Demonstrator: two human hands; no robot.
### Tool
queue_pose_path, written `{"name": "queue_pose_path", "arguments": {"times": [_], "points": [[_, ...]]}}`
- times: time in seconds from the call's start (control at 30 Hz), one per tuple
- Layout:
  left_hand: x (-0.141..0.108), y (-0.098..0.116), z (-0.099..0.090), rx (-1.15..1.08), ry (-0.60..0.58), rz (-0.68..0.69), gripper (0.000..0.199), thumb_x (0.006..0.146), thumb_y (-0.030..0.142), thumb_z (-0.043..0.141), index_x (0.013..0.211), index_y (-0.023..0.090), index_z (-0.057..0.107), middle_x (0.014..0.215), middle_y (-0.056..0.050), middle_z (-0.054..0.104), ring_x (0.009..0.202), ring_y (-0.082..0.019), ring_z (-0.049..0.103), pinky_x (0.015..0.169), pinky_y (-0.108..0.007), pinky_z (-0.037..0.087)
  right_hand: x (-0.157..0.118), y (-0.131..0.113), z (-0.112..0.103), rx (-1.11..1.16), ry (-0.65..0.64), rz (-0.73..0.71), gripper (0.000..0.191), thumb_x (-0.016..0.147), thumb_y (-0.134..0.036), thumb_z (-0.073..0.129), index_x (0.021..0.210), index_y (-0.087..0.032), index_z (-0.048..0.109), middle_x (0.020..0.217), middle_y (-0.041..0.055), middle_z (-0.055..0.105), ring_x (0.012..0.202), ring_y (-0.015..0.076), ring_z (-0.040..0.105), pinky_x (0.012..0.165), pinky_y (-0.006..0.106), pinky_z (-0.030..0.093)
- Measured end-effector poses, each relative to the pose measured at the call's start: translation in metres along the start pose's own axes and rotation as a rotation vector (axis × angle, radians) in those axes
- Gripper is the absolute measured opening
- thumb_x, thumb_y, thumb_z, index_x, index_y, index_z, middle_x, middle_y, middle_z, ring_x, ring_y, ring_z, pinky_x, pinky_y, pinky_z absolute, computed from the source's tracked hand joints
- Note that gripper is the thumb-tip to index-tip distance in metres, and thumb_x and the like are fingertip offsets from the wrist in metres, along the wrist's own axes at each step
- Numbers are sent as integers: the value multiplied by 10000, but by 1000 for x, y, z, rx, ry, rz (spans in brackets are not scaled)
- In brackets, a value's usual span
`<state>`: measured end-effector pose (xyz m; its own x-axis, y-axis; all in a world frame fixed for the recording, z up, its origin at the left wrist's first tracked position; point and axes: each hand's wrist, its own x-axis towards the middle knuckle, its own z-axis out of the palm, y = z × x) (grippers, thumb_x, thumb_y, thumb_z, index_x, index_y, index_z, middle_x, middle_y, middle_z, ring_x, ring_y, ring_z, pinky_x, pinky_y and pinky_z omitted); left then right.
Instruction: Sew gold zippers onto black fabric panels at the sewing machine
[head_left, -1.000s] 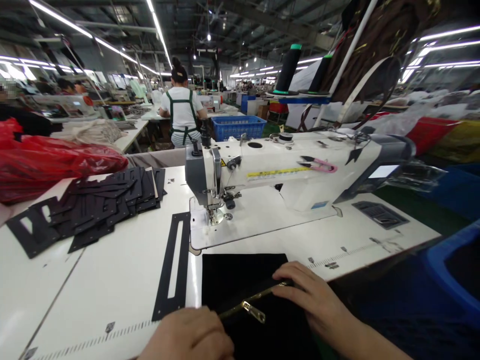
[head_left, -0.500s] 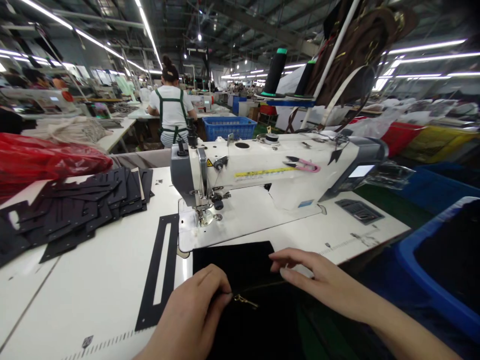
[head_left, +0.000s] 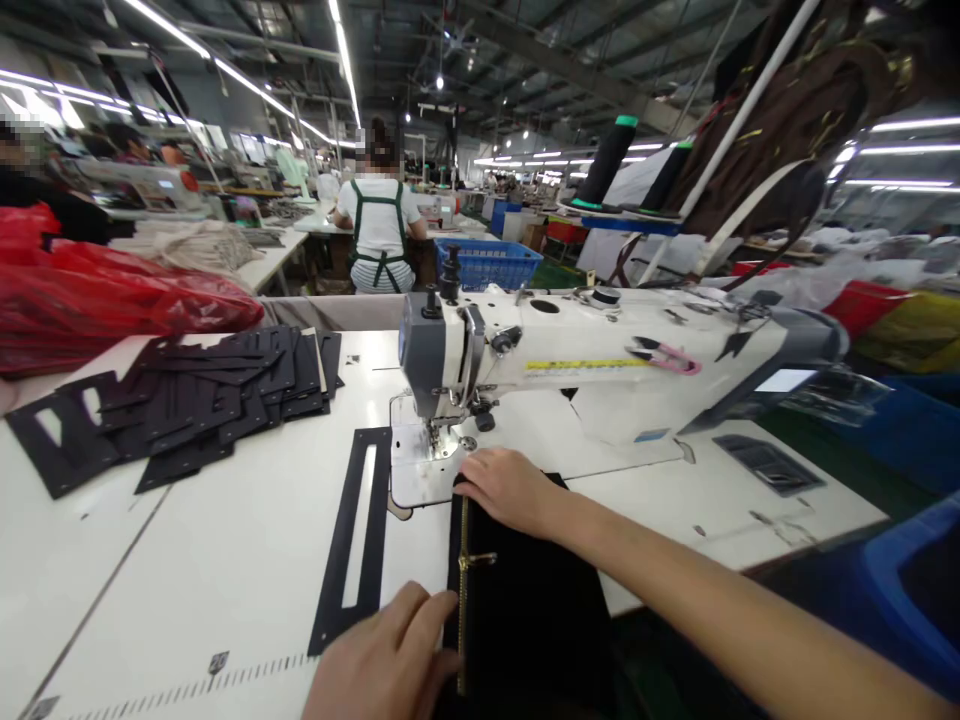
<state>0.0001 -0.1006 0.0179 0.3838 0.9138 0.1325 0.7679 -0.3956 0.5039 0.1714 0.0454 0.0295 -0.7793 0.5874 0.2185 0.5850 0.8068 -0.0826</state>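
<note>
- At the centre of the grip we see the right hand (head_left: 510, 490) pinching the far left corner of the black cloth (head_left: 540, 590) narrowly between thumb and fingers, its back turned upward.
- Nearer us, the left hand (head_left: 397, 650) lies at the cloth's left edge, knuckles bent, forefinger and thumb slightly parted; we cannot tell whether cloth is caught between them.
- Between the two hands we note the gold zipper (head_left: 463, 620) running along that edge, with its pull (head_left: 481, 560) pointing right.
- We follow the right forearm (head_left: 697, 590) from the lower right, stretched diagonally across the cloth; the left wrist is cut off by the bottom edge.
- The cloth lies at the front of the white table (head_left: 247, 560), just before the needle area of the sewing machine (head_left: 600, 340).
- To its left we find a slotted black strip (head_left: 341, 632) and, beyond, a heap of black pieces (head_left: 217, 390).
</note>
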Motion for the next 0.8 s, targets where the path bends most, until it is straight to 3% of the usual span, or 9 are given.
{"name": "queue_pose_path", "arguments": {"times": [0.1, 0.2, 0.27, 0.37, 0.5, 0.6, 0.7, 0.8], "points": [[15, -18, -17, 235, -29, 89, 585, 762, 336, 655, 1284, 241, 406, 1210, -97, 551, 1077, -286, 534, 914, -412, 430, 21, -4, 28, 36, 18, -42, 150, 897, -234, 463, 816, -139, 545, 777, 58, 604, 752, 178, 560, 724, 284, 434], [43, -29, -29, 277, -181, 181, 871, 677, 657, 586, 1345, 160, 331, 1381, -143, 374, 1272, -361, 308, 1039, -577, 205, 15, -1, 20, 59, 74, 9, 160, 909, -195, 416, 998, -122, 527, 922, 83, 597, 872, 187, 542, 790, 302, 420], [57, -35, -32, 273, -234, 214, 986, 639, 763, 491, 1373, 140, 274, 1416, -146, 306, 1308, -366, 221, 1052, -611, 68, -4, 9, 9, 27, 130, 146, 223, 918, -210, 387, 1069, -95, 505, 966, 129, 578, 902, 231, 527, 782, 364, 416], [67, -41, -31, 275, -217, 233, 1063, 602, 805, 464, 1385, 120, 243, 1408, -164, 317, 1312, -360, 215, 1064, -577, -38, -40, 31, 0, -57, 153, 464, 258, 883, -359, 466, 887, -120, 562, 826, 118, 576, 813, 261, 538, 725, 397, 422], [73, -46, -28, 300, -198, 293, 1049, 617, 779, 484, 1371, 82, 271, 1399, -196, 316, 1310, -361, 220, 1067, -562, -48, -66, 45, 1, 208, 138, 652, 302, 828, -445, 513, 662, -194, 495, 647, 20, 550, 604, 175, 539, 575, 292, 434], [77, -47, -25, 340, -192, 331, 1063, 617, 802, 440, 1343, 36, 313, 1421, -223, 230, 1322, -370, 167, 1069, -557, -32, -61, 43, 4, 303, 268, 722, 325, 861, -474, 447, 689, -199, 473, 575, -16, 537, 508, 144, 525, 498, 248, 414], [79, -46, -21, 372, -179, 321, 1096, 592, 846, 382, 1296, 7, 384, 1405, -246, 239, 1314, -377, 185, 1075, -549, -15, -48, 45, 13, -10, 306, 719, 283, 917, -404, 379, 815, -165, 489, 554, -8, 552, 470, 154, 546, 462, 246, 391], [79, -41, -16, 383, -140, 273, 1165, 530, 889, 351, 1276, -4, 411, 1381, -262, 278, 1300, -386, 223, 1080, -548, 21, -39, 50, 21, -256, 195, 685, 277, 920, -336, 388, 836, -118, 537, 468, 11, 526, 393, 194, 525, 407, 274, 351]]}}
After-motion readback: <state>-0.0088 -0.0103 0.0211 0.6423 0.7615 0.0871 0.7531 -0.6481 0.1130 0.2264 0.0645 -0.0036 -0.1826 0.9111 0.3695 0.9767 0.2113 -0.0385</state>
